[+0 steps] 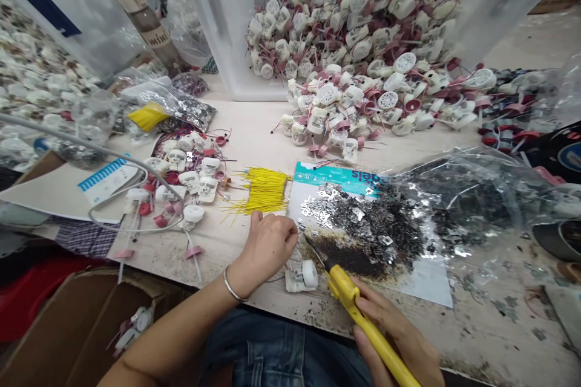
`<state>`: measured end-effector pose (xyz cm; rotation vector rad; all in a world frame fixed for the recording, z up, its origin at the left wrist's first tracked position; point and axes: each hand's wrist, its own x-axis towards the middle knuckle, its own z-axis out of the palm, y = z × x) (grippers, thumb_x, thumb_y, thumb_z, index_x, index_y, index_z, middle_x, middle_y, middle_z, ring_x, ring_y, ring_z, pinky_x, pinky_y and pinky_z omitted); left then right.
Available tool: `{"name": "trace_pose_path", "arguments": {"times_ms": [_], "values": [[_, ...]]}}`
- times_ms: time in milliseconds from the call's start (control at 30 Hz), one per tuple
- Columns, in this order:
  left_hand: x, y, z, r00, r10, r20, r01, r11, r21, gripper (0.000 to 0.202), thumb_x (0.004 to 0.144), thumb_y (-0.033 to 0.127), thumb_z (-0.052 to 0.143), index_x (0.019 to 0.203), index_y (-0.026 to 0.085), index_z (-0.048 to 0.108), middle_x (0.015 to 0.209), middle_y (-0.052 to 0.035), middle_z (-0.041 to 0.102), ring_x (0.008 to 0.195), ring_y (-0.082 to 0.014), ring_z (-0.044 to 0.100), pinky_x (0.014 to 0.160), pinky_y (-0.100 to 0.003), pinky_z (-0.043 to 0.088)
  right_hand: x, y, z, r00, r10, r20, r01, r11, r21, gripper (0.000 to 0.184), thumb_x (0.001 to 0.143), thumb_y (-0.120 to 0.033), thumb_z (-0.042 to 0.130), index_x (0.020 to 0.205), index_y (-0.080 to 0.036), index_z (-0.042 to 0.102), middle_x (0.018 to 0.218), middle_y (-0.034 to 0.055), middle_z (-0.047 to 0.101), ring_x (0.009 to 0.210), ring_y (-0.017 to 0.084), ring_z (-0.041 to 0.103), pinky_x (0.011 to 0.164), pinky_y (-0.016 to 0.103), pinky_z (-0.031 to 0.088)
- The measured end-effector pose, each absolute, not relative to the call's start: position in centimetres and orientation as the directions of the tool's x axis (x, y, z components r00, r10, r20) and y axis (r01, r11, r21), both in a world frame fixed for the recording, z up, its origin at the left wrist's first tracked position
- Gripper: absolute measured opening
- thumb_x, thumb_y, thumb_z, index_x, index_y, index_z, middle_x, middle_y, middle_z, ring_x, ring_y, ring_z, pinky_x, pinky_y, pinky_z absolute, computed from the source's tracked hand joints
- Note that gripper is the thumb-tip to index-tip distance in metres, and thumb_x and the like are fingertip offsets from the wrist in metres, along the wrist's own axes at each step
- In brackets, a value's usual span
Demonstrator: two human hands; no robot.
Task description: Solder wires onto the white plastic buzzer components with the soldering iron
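My right hand (399, 338) is wrapped around a yellow soldering iron (342, 287), its dark tip pointing up and left over the scorched edge of a sheet (429, 283). My left hand (267, 245) is closed, fingers bent together close to that tip; whatever they pinch is hidden. Below the tip lies a small white plastic part with a round wheel (302, 277). Just beyond my left knuckles is a bundle of yellow wires (267, 189). Small silvery metal plates (358, 214) are heaped on the sheet, many of them blackened.
A translucent bin (231, 30) at the back spills a big pile of white and pink parts (354, 97). More such parts (186, 172) lie at left, by a looping grey cable (95, 148). Clear plastic (490, 193) covers dark pieces at right. A cardboard box (59, 326) stands lower left.
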<state>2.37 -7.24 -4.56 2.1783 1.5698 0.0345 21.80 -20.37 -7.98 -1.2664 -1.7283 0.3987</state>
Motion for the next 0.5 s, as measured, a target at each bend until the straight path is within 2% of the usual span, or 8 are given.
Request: {"name": "trace_pose_path", "arguments": {"times_ms": [200, 367, 500], "values": [[2.5, -6.88, -4.41, 0.356, 0.898, -0.259, 0.896, -0.249, 0.368, 0.019, 0.083, 0.016, 0.053, 0.071, 0.019, 0.067, 0.072, -0.0015, 0.07, 0.071, -0.018, 0.06, 0.074, -0.035, 0.027, 22.17, -19.99, -8.18, -0.149, 0.858, 0.492, 0.609, 0.471, -0.638, 0.043, 0.08, -0.011, 0.053, 0.123, -0.015, 0.057, 0.121, 0.0101, 0.063, 0.109, 0.022, 0.063, 0.087, 0.033, 0.057], [2.71, -6.85, -4.37, 0.346, 0.902, -0.259, 0.9, -0.241, 0.363, 0.019, 0.082, 0.017, 0.053, 0.07, 0.019, 0.068, 0.07, -0.0019, 0.07, 0.07, -0.0184, 0.06, 0.075, -0.035, 0.027, 22.19, -19.65, -7.88, -0.16, 0.84, 0.519, 0.617, 0.496, -0.611, 0.045, 0.079, -0.009, 0.054, 0.124, -0.015, 0.057, 0.12, 0.0093, 0.063, 0.109, 0.019, 0.063, 0.089, 0.029, 0.056], [2.79, -6.86, -4.36, 0.338, 0.903, -0.264, 0.903, -0.233, 0.36, 0.018, 0.082, 0.017, 0.053, 0.071, 0.019, 0.068, 0.071, -0.0017, 0.07, 0.07, -0.0187, 0.06, 0.075, -0.036, 0.028, 22.31, -19.6, -7.59, -0.175, 0.838, 0.517, 0.619, 0.502, -0.604, 0.046, 0.079, -0.008, 0.054, 0.124, -0.014, 0.056, 0.12, 0.0106, 0.063, 0.109, 0.02, 0.063, 0.089, 0.031, 0.056]]}}
